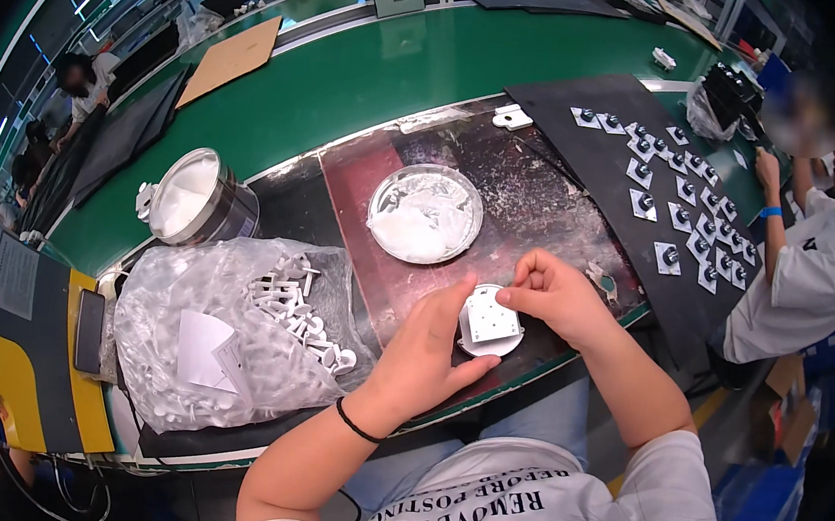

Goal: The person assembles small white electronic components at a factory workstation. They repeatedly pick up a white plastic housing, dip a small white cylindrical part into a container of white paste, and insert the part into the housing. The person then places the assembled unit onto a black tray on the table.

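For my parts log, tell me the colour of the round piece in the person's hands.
White; the round piece shows best in the head view.

Centre of bench: shallow round clear dish (475, 216) on dark red worn board (534, 196). Nearer the person, slightly right of dish: white round plastic part (492, 320), between left hand (430, 337) and right hand (559, 299). Left of dish: cylindrical tub (241, 218); in front of tub, clear plastic bag (154, 336) containing white stemmed pieces (302, 315). Black rectangular phone (89, 331) left of bag. Right: flat black mat (598, 157), small silver squares (687, 191) spread over it. Green tabletop (332, 102) extends behind.
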`<control>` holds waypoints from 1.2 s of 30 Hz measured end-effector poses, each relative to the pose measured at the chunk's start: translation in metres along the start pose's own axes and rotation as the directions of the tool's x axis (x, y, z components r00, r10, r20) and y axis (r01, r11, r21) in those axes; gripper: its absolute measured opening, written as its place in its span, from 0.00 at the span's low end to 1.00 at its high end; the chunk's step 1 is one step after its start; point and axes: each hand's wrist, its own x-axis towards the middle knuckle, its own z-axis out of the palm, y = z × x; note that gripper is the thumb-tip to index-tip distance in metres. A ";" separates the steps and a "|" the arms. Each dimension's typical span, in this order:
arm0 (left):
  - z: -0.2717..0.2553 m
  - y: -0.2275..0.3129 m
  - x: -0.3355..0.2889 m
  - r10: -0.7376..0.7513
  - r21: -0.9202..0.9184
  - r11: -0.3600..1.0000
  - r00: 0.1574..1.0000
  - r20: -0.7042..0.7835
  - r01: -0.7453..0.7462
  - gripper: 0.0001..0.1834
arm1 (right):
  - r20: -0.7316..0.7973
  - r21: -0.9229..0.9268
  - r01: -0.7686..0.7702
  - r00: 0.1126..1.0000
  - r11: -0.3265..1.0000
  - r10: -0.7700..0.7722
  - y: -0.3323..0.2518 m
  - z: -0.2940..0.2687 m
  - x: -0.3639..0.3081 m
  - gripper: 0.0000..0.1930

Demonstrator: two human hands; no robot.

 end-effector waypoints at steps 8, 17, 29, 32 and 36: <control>0.001 -0.001 0.000 0.012 0.009 1.000 1.000 -0.005 -0.012 0.51 | 0.028 -0.088 0.000 1.000 0.996 0.003 -0.008 0.000 -0.002 0.11; 0.003 0.002 -0.001 0.006 0.016 1.000 1.000 -0.029 -0.006 0.51 | -0.003 -0.435 0.175 0.981 0.883 -0.196 -0.003 0.005 -0.011 0.10; -0.097 -0.047 -0.015 -0.352 0.478 0.717 0.855 -0.380 0.508 0.13 | 0.070 -0.221 0.194 0.981 0.956 -0.183 0.023 0.004 -0.005 0.12; -0.093 -0.053 -0.014 -0.369 0.571 0.633 0.852 -0.372 0.523 0.12 | 0.157 -0.296 0.230 0.969 0.927 -0.190 0.017 0.016 0.000 0.12; -0.089 -0.059 -0.012 -0.452 0.597 0.594 0.837 -0.307 0.540 0.12 | 0.265 -0.330 0.293 0.941 0.897 -0.210 0.005 0.026 0.009 0.11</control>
